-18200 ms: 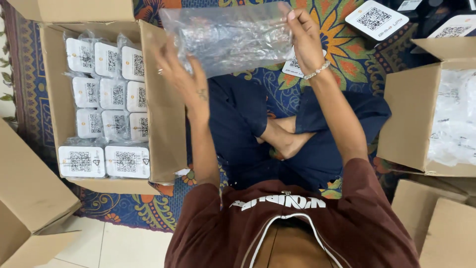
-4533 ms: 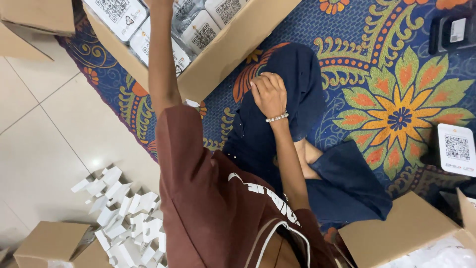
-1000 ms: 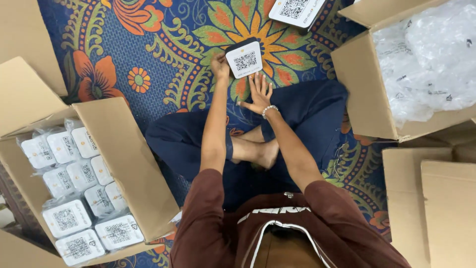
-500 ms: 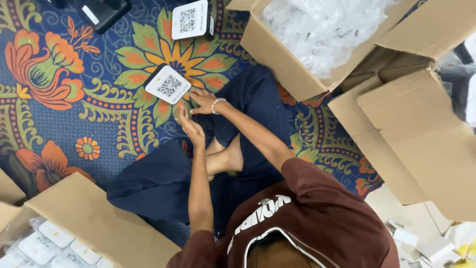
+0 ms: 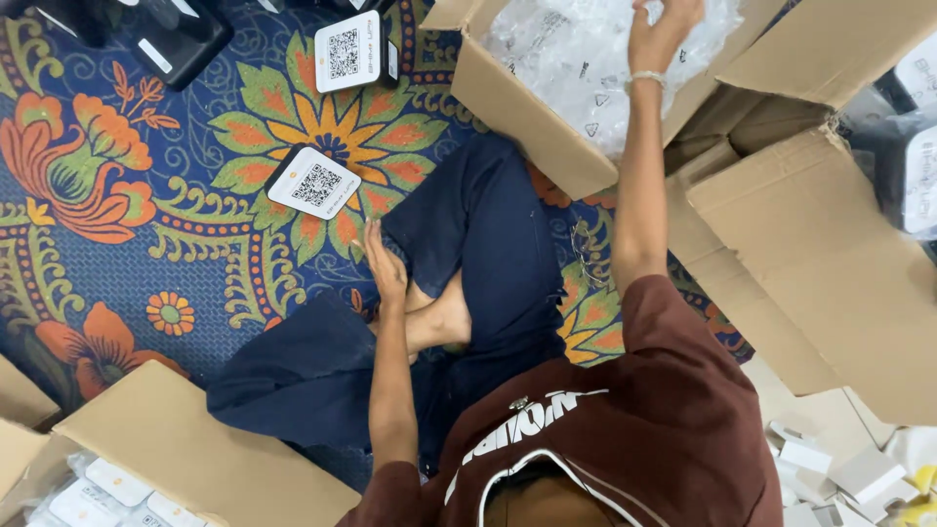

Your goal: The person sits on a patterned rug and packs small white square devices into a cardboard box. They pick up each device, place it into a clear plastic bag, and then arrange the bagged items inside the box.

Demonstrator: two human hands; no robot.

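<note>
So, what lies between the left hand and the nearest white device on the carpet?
Only bare patterned carpet separates the left hand from the white device, in the head view.

The person sits cross-legged on the rug (image 5: 146,244). Ahead to the right stands an open cardboard box (image 5: 527,107) with plastic bags (image 5: 576,49) in it — the right hand (image 5: 659,29) reaches in. Ahead to the left a small flat box (image 5: 314,182) lies on the rug, just beyond the left hand (image 5: 384,268); another box (image 5: 348,51) lies farther off.

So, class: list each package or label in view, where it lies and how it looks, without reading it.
White square card: on the rug beyond the left hand, black square code.
Second white card: top of the rug, same pattern.
Open brown carton: upper right, clear bags inside; right hand reaches in.
Brown carton: lower left, white packets.
</note>
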